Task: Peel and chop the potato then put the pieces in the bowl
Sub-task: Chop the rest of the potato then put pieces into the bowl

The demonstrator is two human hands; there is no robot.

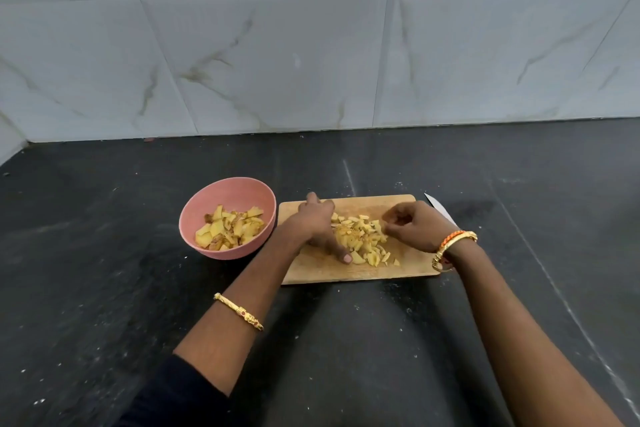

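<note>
Pink plastic forms the bowl (pixel 227 218), which stands on the dark stone desk (pixel 104 270) just left of a wooden cutting board (pixel 408 269). Inside the bowl lie flat yellow potato slices with brown skin on some of them (pixel 227 227). On the board, a heap of small chopped potato pieces (pixel 363 241) sits between the person's two hands, with a few loose bits scattered toward the board's near edge.

The left hand (pixel 320 222) rests edge-down on the board at the left side of the heap, palm turned toward the pieces; its fingers (pixel 343 255) are spread wide and straight, touching the pile but gripping nothing. The right hand (pixel 415 225) hovers at the right side of the heap with its fingers curled loosely inward, the tips at the pieces; whether any piece is pinched between them cannot be told.

A knife blade (pixel 438 208) shows pale on the desk just beyond the board's right end, partly hidden behind the right hand. Gold bangles circle both forearms, the right wrist also carrying an orange one (pixel 450 238). Grey marbled tiles (pixel 277 45) cover the wall behind the desk.
</note>
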